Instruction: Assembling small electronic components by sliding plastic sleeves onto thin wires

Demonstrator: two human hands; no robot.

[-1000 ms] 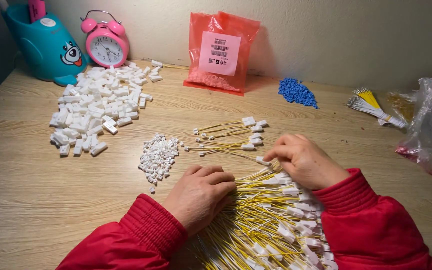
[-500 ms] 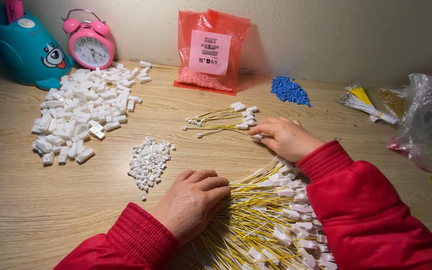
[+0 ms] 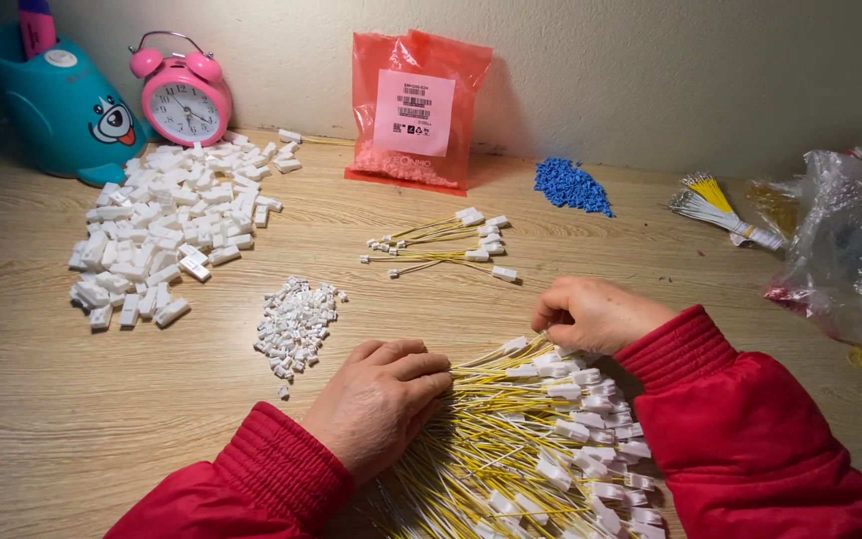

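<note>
Left hand (image 3: 376,401) lies flat, grip released, pinning the heap of yellow wires (image 3: 511,439) on the bench (image 3: 42,399) – right hand (image 3: 596,314) pinches one wire's white end; best drawn out singly, heap kept pressed

1 alarm clock (image 3: 186,101) | 1 red bag (image 3: 414,110) | 2 hands (image 3: 381,401)

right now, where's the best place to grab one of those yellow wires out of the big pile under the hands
Probably by its white end piece, pinched from above on the right side of the pile of yellow wires. The white ends fan out there near the right hand and are chunkier than the thin strands. The left hand lies flat on the pile's other side, so a wire could slide out lengthwise.
</note>
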